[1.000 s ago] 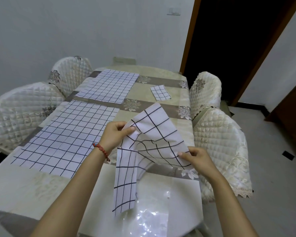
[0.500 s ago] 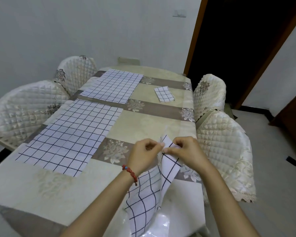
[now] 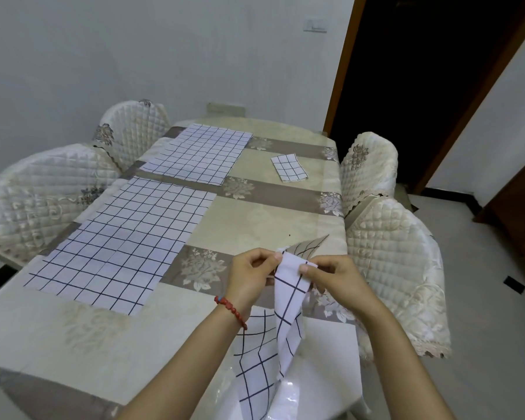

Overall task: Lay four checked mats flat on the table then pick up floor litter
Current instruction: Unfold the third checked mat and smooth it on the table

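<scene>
Your left hand [image 3: 252,275] and your right hand [image 3: 335,278] are close together over the near right part of the bench [image 3: 273,219], and both pinch the top edge of one checked mat [image 3: 288,301]. Your fingers are curled tight on the cloth. The rest of this mat hangs down in soft folds past the near edge of the bench, so it is not flat yet. Two big mats already lie flat on the left side, a near mat [image 3: 119,244] and a far mat [image 3: 199,156]. A small folded mat [image 3: 288,167] waits at the far right and is still folded up. Here is what could go wrong, I think. You hold only a small bit of the edge, so the cloth could slip out and drop to the floor [image 3: 482,298]. The hanging part could twist or stay bunched, and then it would land with creases. If you swing it out fast, it could land on the near mat or push that mat crooked. It could also catch on the chair [image 3: 397,268] just to the right of your hands. I cannot see any litter on the floor from here. There are no brands, labels or words to read anywhere on the mats or the bench.
</scene>
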Action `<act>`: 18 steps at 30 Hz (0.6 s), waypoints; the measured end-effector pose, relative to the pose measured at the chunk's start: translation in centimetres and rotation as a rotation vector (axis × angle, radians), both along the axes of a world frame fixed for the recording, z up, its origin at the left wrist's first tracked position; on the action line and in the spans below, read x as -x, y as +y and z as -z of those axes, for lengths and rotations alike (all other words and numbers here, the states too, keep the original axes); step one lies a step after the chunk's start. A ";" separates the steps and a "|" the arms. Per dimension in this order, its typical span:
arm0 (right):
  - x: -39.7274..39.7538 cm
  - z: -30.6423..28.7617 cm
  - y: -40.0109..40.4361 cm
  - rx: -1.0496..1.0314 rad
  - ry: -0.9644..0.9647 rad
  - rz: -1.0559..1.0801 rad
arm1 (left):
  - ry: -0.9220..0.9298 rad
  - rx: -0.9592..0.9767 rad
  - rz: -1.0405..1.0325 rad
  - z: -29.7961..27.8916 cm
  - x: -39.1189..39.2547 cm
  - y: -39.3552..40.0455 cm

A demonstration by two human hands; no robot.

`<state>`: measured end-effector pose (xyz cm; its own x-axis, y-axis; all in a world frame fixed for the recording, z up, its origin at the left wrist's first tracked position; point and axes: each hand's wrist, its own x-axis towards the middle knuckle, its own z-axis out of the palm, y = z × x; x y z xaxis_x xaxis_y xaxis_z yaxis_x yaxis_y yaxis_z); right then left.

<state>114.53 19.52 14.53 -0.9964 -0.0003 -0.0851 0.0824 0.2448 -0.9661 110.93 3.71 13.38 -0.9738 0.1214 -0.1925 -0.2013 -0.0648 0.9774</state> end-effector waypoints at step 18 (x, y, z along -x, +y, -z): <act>1.0 0.6 -1.4 0.142 0.072 0.151 | 0.051 -0.010 -0.008 0.3 -1.5 0.2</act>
<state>113.51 18.14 13.89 -0.9895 0.1425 -0.0231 0.0371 0.0961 -0.9947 112.39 3.93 13.10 -0.9831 0.1157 -0.1416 -0.1509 -0.0762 0.9856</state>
